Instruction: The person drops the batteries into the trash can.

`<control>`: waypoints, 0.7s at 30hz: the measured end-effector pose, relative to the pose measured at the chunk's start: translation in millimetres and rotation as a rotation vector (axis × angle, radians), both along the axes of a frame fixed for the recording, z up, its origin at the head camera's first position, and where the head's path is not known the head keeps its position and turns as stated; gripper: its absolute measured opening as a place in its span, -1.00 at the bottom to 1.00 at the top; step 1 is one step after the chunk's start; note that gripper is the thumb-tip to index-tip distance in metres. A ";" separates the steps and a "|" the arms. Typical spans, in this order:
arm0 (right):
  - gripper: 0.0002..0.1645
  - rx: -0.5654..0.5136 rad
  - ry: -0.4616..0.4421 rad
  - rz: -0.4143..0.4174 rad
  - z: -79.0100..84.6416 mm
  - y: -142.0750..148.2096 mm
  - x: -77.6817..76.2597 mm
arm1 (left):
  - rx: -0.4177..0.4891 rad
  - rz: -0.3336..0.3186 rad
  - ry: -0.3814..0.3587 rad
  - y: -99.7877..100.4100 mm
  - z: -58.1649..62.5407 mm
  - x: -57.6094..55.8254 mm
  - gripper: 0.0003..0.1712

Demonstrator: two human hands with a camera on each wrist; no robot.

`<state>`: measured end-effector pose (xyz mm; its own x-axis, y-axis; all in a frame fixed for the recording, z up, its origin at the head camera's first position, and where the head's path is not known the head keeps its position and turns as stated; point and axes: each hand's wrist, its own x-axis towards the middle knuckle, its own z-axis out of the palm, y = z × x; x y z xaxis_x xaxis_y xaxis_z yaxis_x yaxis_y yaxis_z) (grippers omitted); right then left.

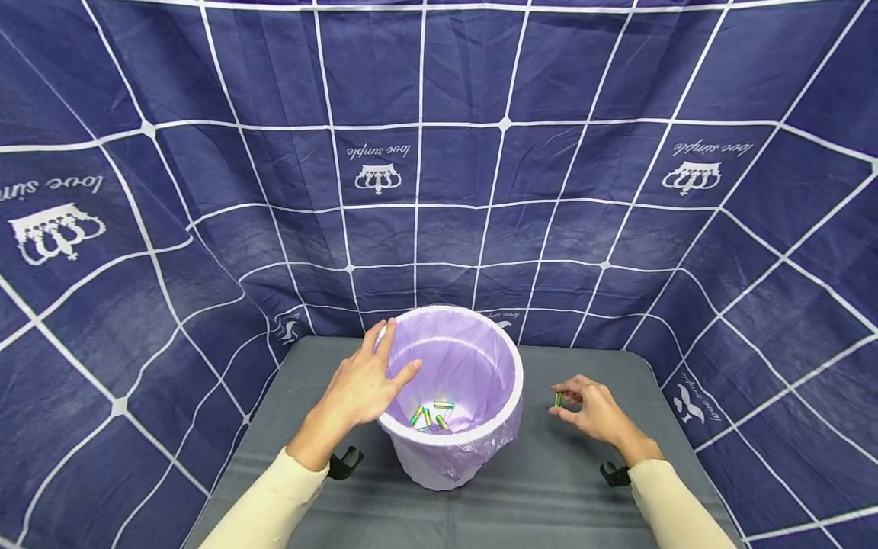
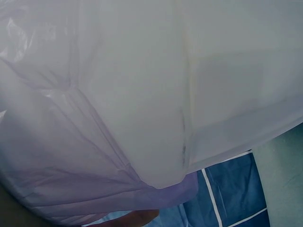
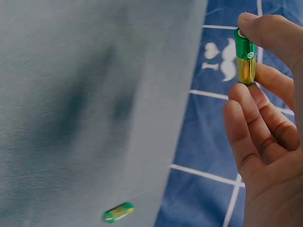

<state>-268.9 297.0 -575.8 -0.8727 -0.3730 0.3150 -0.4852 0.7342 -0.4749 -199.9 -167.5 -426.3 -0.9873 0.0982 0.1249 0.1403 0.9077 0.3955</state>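
Observation:
A white bin (image 1: 428,465) lined with a thin purple bag (image 1: 473,374) stands upright on the grey surface. Several green and yellow batteries (image 1: 443,405) lie at its bottom. My left hand (image 1: 360,385) rests at the bin's left rim, fingers fairly straight and thumb reaching over the inside. The left wrist view is mostly filled by the bin's side and the bag. To the right of the bin, my right hand (image 1: 591,408) pinches a battery (image 3: 245,59) by its ends between thumb and fingertips, above the surface.
Another battery (image 3: 118,213) lies on the grey surface (image 1: 549,480), near its edge in the right wrist view. Dark blue cloth (image 1: 459,168) with white grid lines hangs behind and on both sides. Loose bag folds (image 1: 490,450) hang over the bin's front right rim.

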 end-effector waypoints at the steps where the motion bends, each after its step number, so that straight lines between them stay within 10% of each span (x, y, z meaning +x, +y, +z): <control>1: -0.59 0.004 0.009 0.003 3.8 -1.5 0.3 | 0.000 0.001 -0.001 0.0 0.0 0.1 0.16; 21: -0.53 0.050 0.175 0.014 80.2 -29.3 5.8 | -0.004 -0.010 0.006 -0.7 0.7 -0.3 0.16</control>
